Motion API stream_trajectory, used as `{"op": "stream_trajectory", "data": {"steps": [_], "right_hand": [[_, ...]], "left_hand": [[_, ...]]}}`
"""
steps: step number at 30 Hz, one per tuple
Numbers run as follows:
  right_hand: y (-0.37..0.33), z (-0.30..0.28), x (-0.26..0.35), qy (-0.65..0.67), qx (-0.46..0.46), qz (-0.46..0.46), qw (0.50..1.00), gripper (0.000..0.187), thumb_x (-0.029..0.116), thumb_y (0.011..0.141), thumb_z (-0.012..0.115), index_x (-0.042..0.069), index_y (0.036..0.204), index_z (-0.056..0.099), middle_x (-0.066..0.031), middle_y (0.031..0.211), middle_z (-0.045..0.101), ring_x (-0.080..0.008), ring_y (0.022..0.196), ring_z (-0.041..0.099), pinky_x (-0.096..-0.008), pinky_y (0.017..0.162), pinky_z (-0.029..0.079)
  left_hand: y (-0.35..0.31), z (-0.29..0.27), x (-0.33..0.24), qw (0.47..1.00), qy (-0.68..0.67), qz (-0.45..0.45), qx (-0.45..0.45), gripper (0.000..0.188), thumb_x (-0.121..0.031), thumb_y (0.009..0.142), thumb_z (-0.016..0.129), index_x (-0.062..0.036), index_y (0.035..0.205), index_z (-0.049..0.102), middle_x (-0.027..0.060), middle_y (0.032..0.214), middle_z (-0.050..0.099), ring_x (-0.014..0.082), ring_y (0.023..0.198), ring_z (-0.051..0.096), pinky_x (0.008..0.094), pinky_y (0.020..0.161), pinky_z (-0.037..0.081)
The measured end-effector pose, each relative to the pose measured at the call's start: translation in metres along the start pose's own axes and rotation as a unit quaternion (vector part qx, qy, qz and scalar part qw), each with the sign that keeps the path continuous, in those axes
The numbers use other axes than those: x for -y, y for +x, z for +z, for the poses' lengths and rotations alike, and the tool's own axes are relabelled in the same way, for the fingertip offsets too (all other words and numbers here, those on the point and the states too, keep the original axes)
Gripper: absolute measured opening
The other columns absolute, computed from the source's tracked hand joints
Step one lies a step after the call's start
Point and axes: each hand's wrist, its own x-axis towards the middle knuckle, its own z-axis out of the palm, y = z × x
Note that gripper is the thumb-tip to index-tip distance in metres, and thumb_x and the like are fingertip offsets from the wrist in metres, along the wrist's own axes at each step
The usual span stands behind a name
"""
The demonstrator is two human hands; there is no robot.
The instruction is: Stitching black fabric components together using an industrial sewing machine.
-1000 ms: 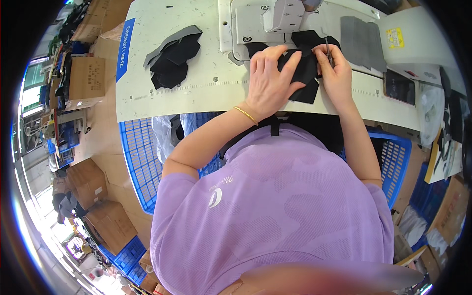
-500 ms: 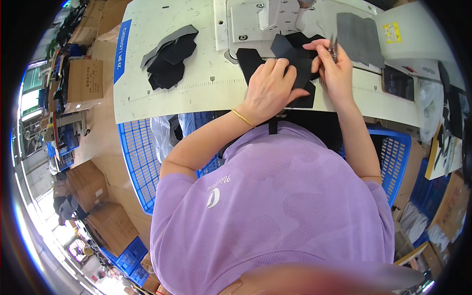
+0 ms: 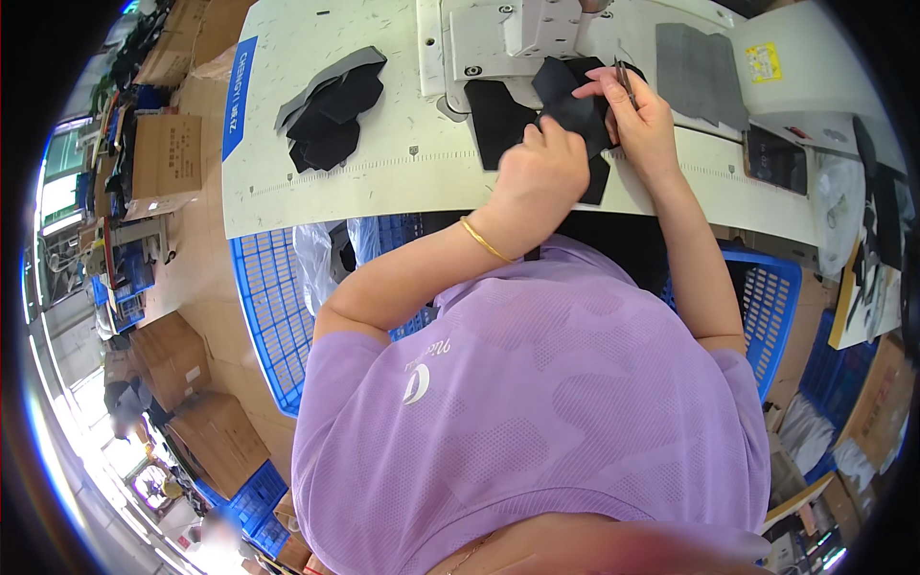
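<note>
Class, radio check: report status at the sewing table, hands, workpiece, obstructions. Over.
Left hand pressing flat black fabric piece on the white table. Right hand pinching its edge, small metal tool between fingers. Stack of black cut pieces lies apart, left.

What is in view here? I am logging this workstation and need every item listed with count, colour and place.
worktable: one, off-white, across the top
sewing machine: one, light grey, top centre of the table
black fabric piece: one, black, held up under the machine
black piece: one, flat on the table beneath it
stack of cut pieces: one pile, black and grey, table left
grey pieces: one pile, table right
blue crates: two seen, either side of the person
cardboard boxes: several, brown, floor left
bracelet: one, gold, left wrist
left hand: on the fabric
right hand: fingers hold a thin dark tool
</note>
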Motion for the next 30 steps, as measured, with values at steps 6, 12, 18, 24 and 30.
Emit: {"op": "stream_trajectory", "data": {"steps": [6,12,18,24,30], "right_hand": [[0.0,-0.004,0.0,-0.038,0.001,-0.023,0.999,0.027,0.026,0.101,0.052,0.004,0.111,0.065,-0.0014,0.091,0.073,-0.0033,0.056,0.051,-0.0201,0.05,0.04],[-0.017,0.005,0.02,-0.273,0.09,-0.33,0.899,0.028,0.006,0.079,0.07,0.006,0.107,0.067,-0.0055,0.089,0.07,-0.0158,0.073,0.069,-0.0272,0.064,0.054],[-0.016,0.014,0.002,-0.294,0.139,-0.373,0.869,0.034,0.007,0.071,0.075,0.007,0.104,0.068,-0.0044,0.095,0.07,-0.0199,0.078,0.069,-0.0292,0.066,0.055],[-0.024,0.007,0.019,-0.213,0.126,-0.258,0.934,0.03,0.007,0.079,0.072,0.004,0.108,0.068,-0.0083,0.092,0.07,-0.021,0.077,0.07,-0.0262,0.071,0.054],[-0.024,0.029,0.06,0.033,0.003,-0.015,0.999,0.018,0.014,0.089,0.07,-0.001,0.098,0.064,-0.0014,0.076,0.064,-0.0046,0.07,0.056,-0.0219,0.065,0.047]], "left_hand": [[-0.015,0.004,0.04,0.824,-0.476,-0.298,-0.07,0.014,-0.011,0.096,0.055,0.0013,0.094,0.06,0.0036,0.064,0.051,0.009,0.059,0.045,0.0265,0.055,0.039],[-0.026,0.011,0.054,0.721,-0.577,-0.379,-0.057,0.014,-0.013,0.098,0.054,-0.0003,0.091,0.058,-0.0044,0.068,0.047,0.003,0.062,0.039,0.0227,0.054,0.035],[-0.03,0.008,0.08,0.696,-0.565,-0.4,-0.189,0.014,-0.013,0.099,0.055,-0.0017,0.092,0.058,-0.006,0.067,0.044,0.0014,0.063,0.038,0.0207,0.055,0.034],[-0.029,-0.025,0.106,0.624,-0.663,-0.394,-0.128,0.013,-0.013,0.101,0.052,-0.0023,0.096,0.058,-0.0096,0.074,0.042,-0.0007,0.066,0.032,0.0167,0.056,0.027],[-0.008,-0.03,0.084,0.712,-0.653,-0.258,0.015,0.017,-0.016,0.1,0.055,-0.0022,0.107,0.063,-0.0079,0.079,0.056,0.0,0.071,0.046,0.0177,0.062,0.038]]}}
